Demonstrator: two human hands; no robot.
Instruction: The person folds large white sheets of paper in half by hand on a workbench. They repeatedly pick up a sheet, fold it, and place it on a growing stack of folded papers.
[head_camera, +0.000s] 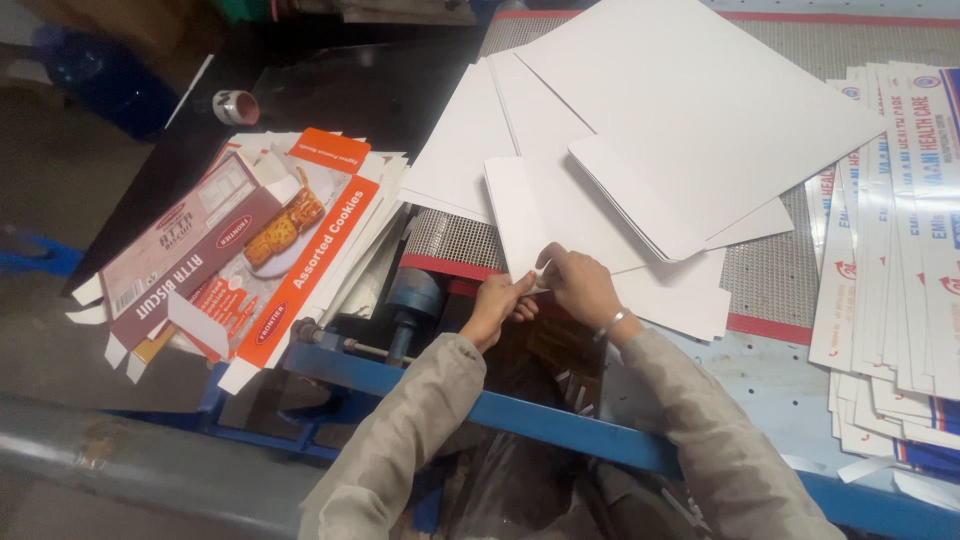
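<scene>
Both hands, left (497, 303) and right (580, 285), are pinched on the near edge of a white card sheet (535, 215). It is judged light, thin and bendable. It is best held by its edges.

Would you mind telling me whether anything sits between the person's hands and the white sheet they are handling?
Nothing visible does: the left hand and right hand already pinch the near corner of the white sheet, directly touching it.
</scene>
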